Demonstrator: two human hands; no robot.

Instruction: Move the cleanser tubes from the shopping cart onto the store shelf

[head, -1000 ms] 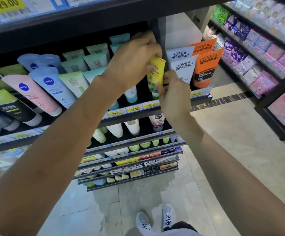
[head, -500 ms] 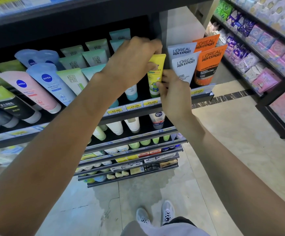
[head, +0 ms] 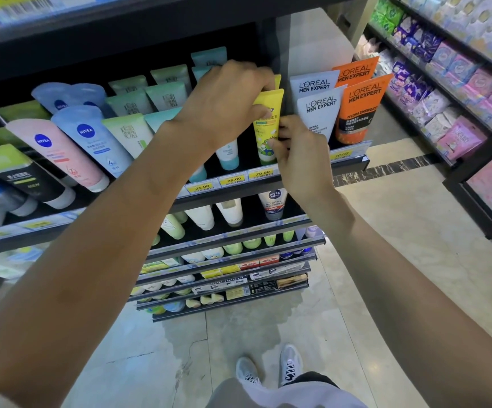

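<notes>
Store shelf (head: 238,188) packed with tubes standing cap-down, leaning back. Yellow cleanser tube (head: 268,119) sits near the shelf's right end, long axis upright, crimped flat end up, cap down at the front edge; a second yellow tube (head: 277,81) peeks out just behind it. Tight neighbours: white-and-teal tube (head: 227,156) just left, two grey L'Oreal tubes (head: 319,113) just right, two orange L'Oreal tubes (head: 359,110) beyond, at the right end. Left hand (head: 224,104) curls over the yellow tube's top, fingers gripping its upper edge. Right hand (head: 300,157) pinches the tube's lower right side, fingers bent round it. Left forearm blocks the teal tubes behind. Further left: pink Nivea tube (head: 56,154), blue Nivea tube (head: 91,139). Yellow price tags (head: 233,180) along the front edge. Lower shelves hold more tubes. Shopping cart not in view.
</notes>
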